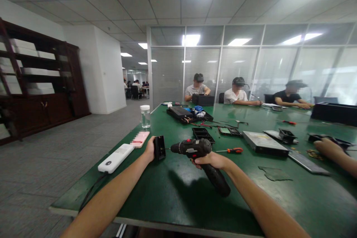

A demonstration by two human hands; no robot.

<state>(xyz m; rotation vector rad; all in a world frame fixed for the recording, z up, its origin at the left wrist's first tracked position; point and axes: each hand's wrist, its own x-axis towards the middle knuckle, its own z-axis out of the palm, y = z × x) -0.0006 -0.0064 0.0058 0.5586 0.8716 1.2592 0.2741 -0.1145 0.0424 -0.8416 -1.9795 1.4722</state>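
My right hand point(209, 160) is wrapped round the grip of a black cordless drill point(192, 147) with red details. The drill lies level and its thin bit points left. My left hand point(150, 150) holds a small black plastic case point(160, 148) on edge, its hollow side turned to the drill. The bit's tip is at or very near the case; whether they touch I cannot tell. Behind the drill lies a black compartmented tray point(203, 135). A screwdriver point(234, 150) with an orange and black handle rests to the right.
On the green table point(145, 197), a white device point(115, 158), a pink phone point(140, 139) and a clear bottle point(145, 116) stand left. An optical drive point(264, 143) lies right. A co-worker's hand point(329, 148) is at the right edge. Several people sit across the table.
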